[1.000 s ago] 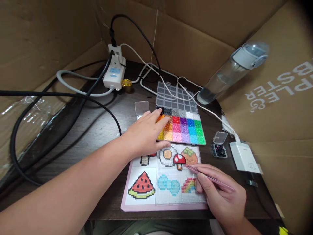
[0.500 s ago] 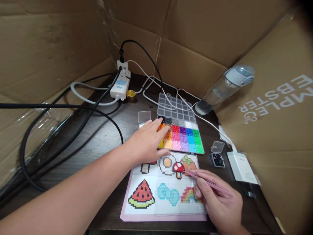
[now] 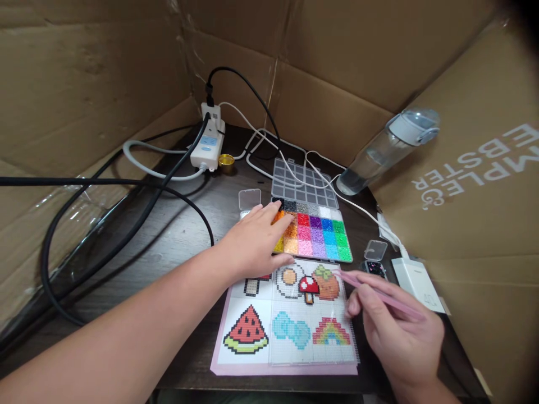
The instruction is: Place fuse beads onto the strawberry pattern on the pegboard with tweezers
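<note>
Left of the bead box [image 3: 314,233]: power strip [image 3: 207,147], gold cap [image 3: 226,163]. Left hand [image 3: 252,244] lies flat and open on the box's left edge, holding nothing. Below the box: pattern sheet [image 3: 252,336], six pictures. Right hand [image 3: 400,331] pinches pink tweezers [image 3: 379,294]; two small cases, bottle [image 3: 385,151] to the right.

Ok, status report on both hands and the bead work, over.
Left hand flat on multicoloured plastic bead tray. Right hand gripping thin pink tweezers, tips over clear pegboard. White cable crosses tray lid.
</note>
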A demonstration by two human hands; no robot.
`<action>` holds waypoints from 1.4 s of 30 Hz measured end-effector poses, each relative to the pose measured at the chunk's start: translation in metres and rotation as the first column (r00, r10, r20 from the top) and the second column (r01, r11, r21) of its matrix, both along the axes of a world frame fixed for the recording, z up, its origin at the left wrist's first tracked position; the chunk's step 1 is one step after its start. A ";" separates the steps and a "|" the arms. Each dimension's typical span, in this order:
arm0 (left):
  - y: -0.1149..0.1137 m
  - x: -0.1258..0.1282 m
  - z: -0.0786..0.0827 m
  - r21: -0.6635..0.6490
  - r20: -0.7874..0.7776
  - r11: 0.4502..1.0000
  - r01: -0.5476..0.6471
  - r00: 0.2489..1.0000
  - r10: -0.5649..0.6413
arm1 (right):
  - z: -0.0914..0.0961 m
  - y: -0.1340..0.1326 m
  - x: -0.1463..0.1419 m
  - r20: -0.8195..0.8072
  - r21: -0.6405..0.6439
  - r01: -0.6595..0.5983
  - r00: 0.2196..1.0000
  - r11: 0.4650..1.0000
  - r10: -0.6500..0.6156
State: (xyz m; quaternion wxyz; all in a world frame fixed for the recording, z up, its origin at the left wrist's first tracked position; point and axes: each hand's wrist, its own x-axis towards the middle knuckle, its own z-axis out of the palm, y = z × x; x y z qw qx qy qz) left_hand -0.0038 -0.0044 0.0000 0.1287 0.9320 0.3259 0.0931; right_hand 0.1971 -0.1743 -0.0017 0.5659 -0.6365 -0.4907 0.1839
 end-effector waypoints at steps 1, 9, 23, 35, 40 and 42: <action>0.000 0.000 0.000 -0.003 0.001 1.000 0.001 1.000 -0.001 | 0.004 0.006 0.001 -0.004 0.029 0.021 1.000 0.999 -0.021; 0.001 -0.001 -0.002 0.009 0.012 1.000 -0.003 1.000 0.002 | 0.031 0.068 -0.011 -0.019 0.152 0.029 0.999 0.988 -0.026; -0.001 0.000 -0.001 0.041 0.019 0.999 0.010 1.000 -0.010 | -0.002 0.088 -0.027 -0.218 -0.118 -0.130 0.971 0.985 0.102; -0.002 0.000 -0.002 0.026 0.022 1.000 -0.002 1.000 0.002 | -0.006 0.089 -0.031 -0.263 -0.174 -0.116 0.963 0.978 0.068; -0.001 0.001 -0.002 0.024 0.014 1.000 0.001 1.000 -0.001 | -0.005 0.090 -0.031 -0.272 -0.200 -0.115 0.960 0.973 0.057; -0.001 0.001 -0.001 0.022 0.011 1.000 0.003 1.000 -0.003 | -0.004 0.090 -0.032 -0.274 -0.211 -0.119 0.960 0.970 0.059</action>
